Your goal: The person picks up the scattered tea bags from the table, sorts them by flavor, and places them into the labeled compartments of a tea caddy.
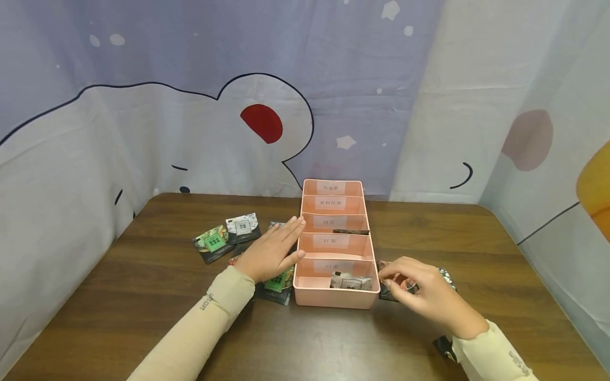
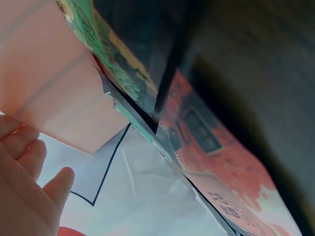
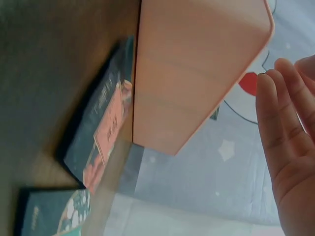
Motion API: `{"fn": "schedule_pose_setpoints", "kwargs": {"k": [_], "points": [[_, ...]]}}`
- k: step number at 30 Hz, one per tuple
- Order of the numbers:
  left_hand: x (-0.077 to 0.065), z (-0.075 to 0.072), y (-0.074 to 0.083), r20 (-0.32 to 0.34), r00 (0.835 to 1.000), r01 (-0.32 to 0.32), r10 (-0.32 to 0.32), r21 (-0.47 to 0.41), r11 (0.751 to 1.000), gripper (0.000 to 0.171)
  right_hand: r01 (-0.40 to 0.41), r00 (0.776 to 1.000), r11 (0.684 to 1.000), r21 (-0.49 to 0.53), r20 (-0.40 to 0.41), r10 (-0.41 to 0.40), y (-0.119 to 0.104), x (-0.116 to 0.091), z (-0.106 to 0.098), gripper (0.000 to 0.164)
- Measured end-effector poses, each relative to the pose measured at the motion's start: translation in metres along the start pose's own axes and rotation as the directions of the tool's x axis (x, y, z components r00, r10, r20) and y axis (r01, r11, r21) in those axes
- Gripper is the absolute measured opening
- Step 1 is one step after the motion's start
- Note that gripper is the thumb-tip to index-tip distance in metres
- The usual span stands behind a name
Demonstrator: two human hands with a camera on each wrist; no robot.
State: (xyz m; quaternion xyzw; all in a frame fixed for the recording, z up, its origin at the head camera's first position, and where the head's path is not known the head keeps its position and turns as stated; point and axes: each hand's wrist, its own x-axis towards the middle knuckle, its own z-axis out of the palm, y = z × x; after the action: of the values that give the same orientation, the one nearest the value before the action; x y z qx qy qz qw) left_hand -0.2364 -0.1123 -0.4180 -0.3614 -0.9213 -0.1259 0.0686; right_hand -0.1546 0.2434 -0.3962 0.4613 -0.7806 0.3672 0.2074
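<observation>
A long pink divided box [image 1: 335, 299] holds a pale tea sachet [image 1: 351, 281] in its front compartment and a dark sachet [image 1: 351, 232] standing in the middle one. My left hand [image 1: 271, 253] lies with straight fingers at the box's left rim, over several sachets; a green-labelled sachet [image 1: 277, 282] shows below it. At the front right corner, my right hand [image 1: 424, 290] hovers with fingers loosely bent and nothing visible in them. Beneath it lies a dark sachet with a red label [image 3: 109, 123], beside the box wall. The right wrist view shows these fingers above the rim.
Farther left lie a green-and-yellow sachet [image 1: 213, 242] and a grey-white sachet [image 1: 243, 227]. Another dark sachet [image 3: 51, 211] is right of the red-labelled one, and a small black packet [image 1: 445, 347] sits by the right sleeve. A patterned curtain [image 1: 190, 132] hangs behind the table [image 1: 157, 296].
</observation>
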Motion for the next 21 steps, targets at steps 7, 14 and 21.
{"fn": "schedule_pose_setpoints", "kwargs": {"k": [7, 14, 21], "points": [[0.000, -0.001, 0.000, 0.007, 1.000, 0.005, -0.005, -0.003, 1.000, 0.070, -0.070, 0.998, 0.997, -0.027, -0.011, 0.069, 0.004, 0.001, -0.005, 0.034], [0.000, 0.000, -0.001, 0.010, 1.000, 0.007, -0.007, 0.001, 1.000, 0.071, -0.106, 0.994, 0.993, -0.054, -0.018, 0.105, 0.009, 0.004, -0.007, 0.036], [-0.001, -0.001, -0.001, 0.010, 1.000, 0.001, -0.001, 0.000, 1.000, 0.071, -0.248, 0.969, 0.957, -0.153, -0.024, 0.247, 0.017, 0.001, -0.009, 0.028]]}}
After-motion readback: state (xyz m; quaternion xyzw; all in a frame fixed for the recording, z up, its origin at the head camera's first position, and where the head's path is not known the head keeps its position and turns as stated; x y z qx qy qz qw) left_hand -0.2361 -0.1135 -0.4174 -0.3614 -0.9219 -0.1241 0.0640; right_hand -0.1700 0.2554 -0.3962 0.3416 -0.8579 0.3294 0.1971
